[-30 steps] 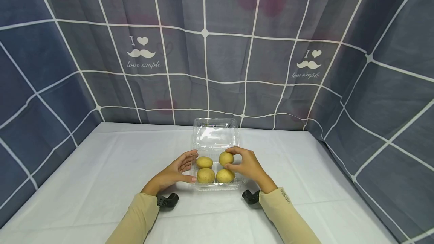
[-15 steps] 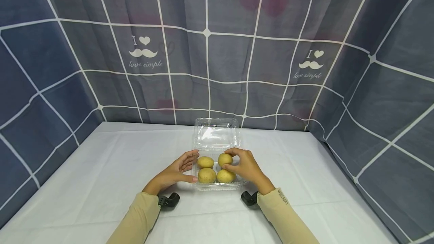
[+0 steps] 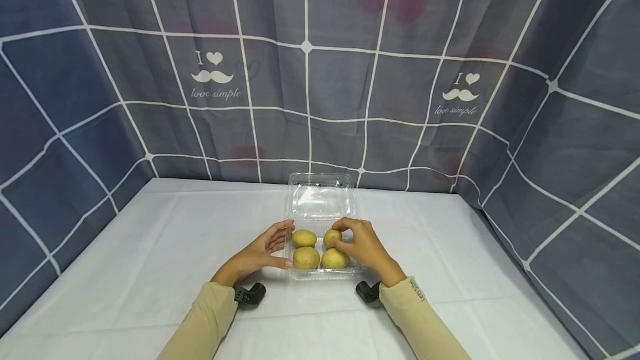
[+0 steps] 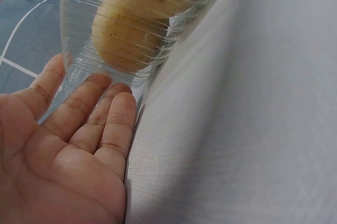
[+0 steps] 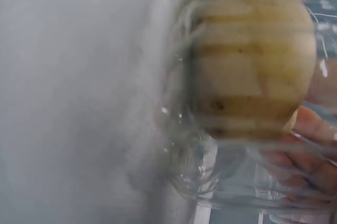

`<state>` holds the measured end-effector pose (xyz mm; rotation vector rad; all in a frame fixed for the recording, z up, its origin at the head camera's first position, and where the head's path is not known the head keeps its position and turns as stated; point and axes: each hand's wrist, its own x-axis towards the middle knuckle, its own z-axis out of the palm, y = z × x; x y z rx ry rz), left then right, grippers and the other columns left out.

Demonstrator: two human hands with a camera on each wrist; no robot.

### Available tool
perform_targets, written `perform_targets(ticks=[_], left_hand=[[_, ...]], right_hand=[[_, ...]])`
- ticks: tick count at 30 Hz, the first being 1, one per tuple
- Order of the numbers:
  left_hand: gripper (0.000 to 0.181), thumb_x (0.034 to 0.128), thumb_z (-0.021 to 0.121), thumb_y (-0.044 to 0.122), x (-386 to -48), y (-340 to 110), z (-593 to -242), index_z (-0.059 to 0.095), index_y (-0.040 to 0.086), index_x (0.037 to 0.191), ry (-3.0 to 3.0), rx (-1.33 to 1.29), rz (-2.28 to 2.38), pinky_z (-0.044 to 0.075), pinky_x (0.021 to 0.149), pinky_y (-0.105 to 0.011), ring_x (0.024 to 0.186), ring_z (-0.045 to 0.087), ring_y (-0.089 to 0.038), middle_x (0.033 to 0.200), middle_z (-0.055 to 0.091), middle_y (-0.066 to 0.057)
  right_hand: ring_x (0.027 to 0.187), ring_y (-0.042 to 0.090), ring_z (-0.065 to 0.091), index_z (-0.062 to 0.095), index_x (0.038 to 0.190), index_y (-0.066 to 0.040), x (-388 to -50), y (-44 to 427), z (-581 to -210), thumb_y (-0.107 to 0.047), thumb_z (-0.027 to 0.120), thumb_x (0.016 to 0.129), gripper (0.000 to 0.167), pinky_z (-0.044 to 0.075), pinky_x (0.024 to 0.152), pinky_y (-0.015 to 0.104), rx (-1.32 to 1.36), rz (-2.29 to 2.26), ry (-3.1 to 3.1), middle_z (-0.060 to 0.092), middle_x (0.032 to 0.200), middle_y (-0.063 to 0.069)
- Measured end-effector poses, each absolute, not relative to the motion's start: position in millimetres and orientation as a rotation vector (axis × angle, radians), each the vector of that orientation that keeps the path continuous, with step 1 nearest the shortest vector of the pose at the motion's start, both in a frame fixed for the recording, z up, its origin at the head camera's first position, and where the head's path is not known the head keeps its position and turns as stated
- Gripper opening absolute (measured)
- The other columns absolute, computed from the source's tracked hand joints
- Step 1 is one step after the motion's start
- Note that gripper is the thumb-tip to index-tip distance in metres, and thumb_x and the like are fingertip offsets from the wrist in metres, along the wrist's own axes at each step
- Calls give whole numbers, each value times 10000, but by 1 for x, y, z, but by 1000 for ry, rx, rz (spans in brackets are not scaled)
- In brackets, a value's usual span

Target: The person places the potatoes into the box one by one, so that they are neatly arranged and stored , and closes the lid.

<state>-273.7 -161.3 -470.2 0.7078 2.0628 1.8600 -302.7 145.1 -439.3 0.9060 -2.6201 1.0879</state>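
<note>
In the head view a clear plastic clamshell box (image 3: 320, 276) lies with its lid (image 3: 321, 196) raised at the back. Potatoes sit in it: front left (image 3: 306, 258), back left (image 3: 304, 238) and front right (image 3: 335, 259). My right hand (image 3: 364, 246) holds another potato (image 3: 331, 236) between thumb and fingers, low in the back right of the box. My left hand (image 3: 255, 254) rests against the box's left side, thumb near the front corner. In the left wrist view its fingers (image 4: 120, 124) are fairly straight at the ribbed wall.
A white cloth (image 3: 165, 271) covers the table. Grey checked curtains (image 3: 330, 88) stand close behind the raised lid and along both sides. Black wrist devices (image 3: 250, 295) sit on both wrists.
My right hand has lowered its potato into the back right of the box, shifting slightly left. The left hand stays at the box's side. The head view has shifted a little.
</note>
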Motion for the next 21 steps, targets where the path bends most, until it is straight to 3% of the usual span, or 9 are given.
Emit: perform_targets(ticks=[8, 21], left_hand=[[1071, 884, 893, 79, -274, -162, -471, 185, -82, 1672, 2065, 717, 1852, 229, 1305, -637, 1589, 228, -538, 1714, 245, -348], [1072, 876, 895, 72, -274, -162, -471, 194, -73, 1674, 2062, 705, 1863, 222, 1310, -630, 1593, 222, -533, 1720, 240, -339]], right_hand=[[1065, 324, 739, 774, 1114, -7, -304, 146, -441, -105, 850, 932, 220, 572, 1021, 565, 952, 1088, -2575, 794, 1098, 104], [1044, 345, 740, 773, 1116, 10, -305, 151, -438, -72, 864, 911, 238, 594, 985, 578, 987, 1088, -2547, 794, 1078, 115]])
